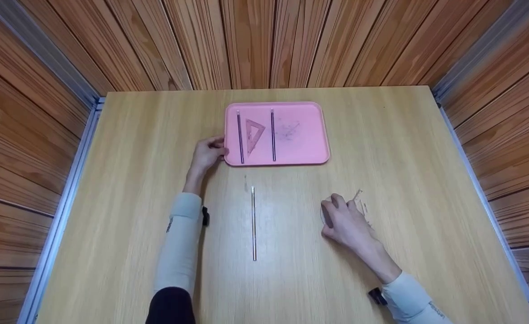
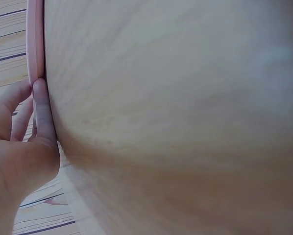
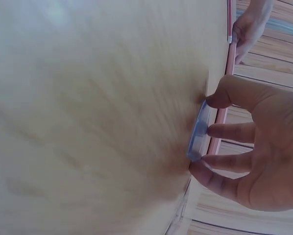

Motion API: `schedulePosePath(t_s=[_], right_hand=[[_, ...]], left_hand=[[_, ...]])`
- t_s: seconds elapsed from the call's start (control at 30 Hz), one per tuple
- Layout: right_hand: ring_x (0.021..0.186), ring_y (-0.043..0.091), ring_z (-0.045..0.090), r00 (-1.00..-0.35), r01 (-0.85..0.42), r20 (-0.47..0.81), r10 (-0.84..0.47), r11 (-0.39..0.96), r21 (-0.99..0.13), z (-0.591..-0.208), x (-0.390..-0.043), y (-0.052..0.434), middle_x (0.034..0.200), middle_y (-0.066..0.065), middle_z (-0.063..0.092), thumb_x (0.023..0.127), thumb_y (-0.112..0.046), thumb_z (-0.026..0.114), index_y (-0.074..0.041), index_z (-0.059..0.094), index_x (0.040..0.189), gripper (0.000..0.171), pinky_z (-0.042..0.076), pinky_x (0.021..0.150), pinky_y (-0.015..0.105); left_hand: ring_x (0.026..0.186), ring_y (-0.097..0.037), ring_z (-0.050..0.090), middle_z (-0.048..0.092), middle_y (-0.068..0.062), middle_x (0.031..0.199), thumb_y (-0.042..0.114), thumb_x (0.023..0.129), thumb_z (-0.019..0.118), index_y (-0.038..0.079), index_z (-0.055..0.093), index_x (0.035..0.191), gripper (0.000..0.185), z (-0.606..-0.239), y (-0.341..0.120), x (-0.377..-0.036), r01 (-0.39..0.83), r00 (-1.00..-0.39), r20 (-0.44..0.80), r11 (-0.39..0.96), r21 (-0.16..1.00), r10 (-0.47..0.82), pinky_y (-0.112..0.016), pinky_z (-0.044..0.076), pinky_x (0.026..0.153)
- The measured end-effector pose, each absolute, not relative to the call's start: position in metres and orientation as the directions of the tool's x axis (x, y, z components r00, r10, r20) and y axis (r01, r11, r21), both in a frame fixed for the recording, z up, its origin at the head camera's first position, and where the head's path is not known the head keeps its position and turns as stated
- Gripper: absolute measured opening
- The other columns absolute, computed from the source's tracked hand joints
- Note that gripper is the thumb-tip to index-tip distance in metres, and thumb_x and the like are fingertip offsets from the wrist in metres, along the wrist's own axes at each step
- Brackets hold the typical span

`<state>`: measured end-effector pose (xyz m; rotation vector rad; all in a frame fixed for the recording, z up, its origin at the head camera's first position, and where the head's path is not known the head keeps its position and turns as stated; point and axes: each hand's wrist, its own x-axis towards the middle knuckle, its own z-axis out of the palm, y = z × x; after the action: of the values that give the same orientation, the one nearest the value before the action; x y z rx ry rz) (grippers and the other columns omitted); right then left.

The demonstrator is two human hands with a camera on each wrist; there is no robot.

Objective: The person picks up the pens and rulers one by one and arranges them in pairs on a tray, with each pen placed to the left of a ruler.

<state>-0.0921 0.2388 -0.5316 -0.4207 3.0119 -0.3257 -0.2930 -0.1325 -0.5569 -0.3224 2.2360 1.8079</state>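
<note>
3 pieces already lie in the pink tray (image 1: pixel 307 150) at the desk's (image 1: pixel 111 202) far edge, while a thin rod (image 1: pixel 253 223) and more clear pieces wait mid-desk. The left hand (image 1: pixel 207 153) rests relaxed on the tray's left rim; the right hand (image 1: pixel 343 220), grip narrow, pinches a clear protractor (image 3: pixel 198 131) off the desk's right half.
</note>
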Motion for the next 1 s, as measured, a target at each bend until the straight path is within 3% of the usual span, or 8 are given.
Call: schedulePosePath(t_s=[0.27, 0.33, 0.53, 0.63, 0.73, 1.0], right_hand=[[0.084, 0.047, 0.061, -0.934, -0.357, -0.006, -0.358, 0.933, -0.042, -0.532, -0.090, 0.231, 0.132, 0.031, 0.055, 0.074, -0.025, 0.079, -0.009, 0.061, 0.132, 0.063, 0.058, 0.055, 0.047], [0.081, 0.045, 0.062, -0.922, -0.386, 0.018, -0.386, 0.922, -0.022, -0.533, -0.089, 0.232, 0.130, 0.030, 0.057, 0.076, -0.021, 0.079, -0.010, 0.063, 0.130, 0.057, 0.057, 0.053, 0.046], [0.084, 0.043, 0.064, -0.906, -0.420, 0.099, -0.412, 0.905, -0.074, -0.535, -0.085, 0.237, 0.125, 0.023, 0.064, 0.083, -0.008, 0.073, -0.009, 0.070, 0.117, 0.035, 0.059, 0.065, 0.049], [0.091, 0.044, 0.065, -0.907, -0.421, 0.078, -0.414, 0.902, -0.099, -0.533, -0.084, 0.237, 0.125, 0.024, 0.064, 0.082, -0.022, 0.076, -0.005, 0.069, 0.117, 0.039, 0.058, 0.075, 0.050], [0.094, 0.044, 0.064, -0.909, -0.417, 0.064, -0.412, 0.902, -0.116, -0.532, -0.085, 0.234, 0.124, 0.025, 0.063, 0.079, -0.021, 0.080, -0.002, 0.067, 0.116, 0.044, 0.056, 0.079, 0.050], [0.067, 0.037, 0.059, -0.916, -0.386, 0.121, -0.383, 0.923, 0.001, -0.533, -0.088, 0.219, 0.107, 0.023, 0.063, 0.071, -0.009, 0.077, -0.005, 0.064, 0.117, 0.048, 0.051, 0.046, 0.040]], left_hand=[[0.089, -0.018, 0.061, 0.062, -0.010, 0.107, 0.000, 0.090, 0.065, 0.010, 0.062, 0.134, 0.045, -0.556, -0.134, -0.294, -0.322, -0.946, -0.325, 0.194, 0.927, -0.015, -0.026, 0.059, 0.074], [0.090, -0.018, 0.061, 0.062, -0.009, 0.108, 0.001, 0.090, 0.065, 0.011, 0.062, 0.134, 0.045, -0.557, -0.134, -0.294, -0.322, -0.945, -0.327, 0.200, 0.925, -0.008, -0.025, 0.058, 0.075], [0.091, -0.018, 0.061, 0.062, -0.009, 0.108, 0.000, 0.089, 0.065, 0.012, 0.062, 0.135, 0.047, -0.557, -0.134, -0.293, -0.326, -0.943, -0.333, 0.198, 0.924, 0.006, -0.026, 0.058, 0.076], [0.091, -0.019, 0.061, 0.062, -0.009, 0.108, -0.001, 0.090, 0.065, 0.013, 0.062, 0.134, 0.047, -0.556, -0.135, -0.293, -0.322, -0.945, -0.328, 0.199, 0.926, -0.001, -0.027, 0.058, 0.076], [0.090, -0.019, 0.061, 0.062, -0.009, 0.108, -0.001, 0.089, 0.065, 0.012, 0.063, 0.134, 0.046, -0.555, -0.135, -0.293, -0.309, -0.949, -0.314, 0.201, 0.930, -0.010, -0.026, 0.058, 0.074], [0.081, -0.015, 0.061, 0.061, -0.009, 0.103, -0.002, 0.089, 0.066, 0.004, 0.062, 0.133, 0.044, -0.558, -0.133, -0.293, -0.299, -0.953, -0.303, 0.186, 0.936, -0.006, -0.022, 0.057, 0.068]])
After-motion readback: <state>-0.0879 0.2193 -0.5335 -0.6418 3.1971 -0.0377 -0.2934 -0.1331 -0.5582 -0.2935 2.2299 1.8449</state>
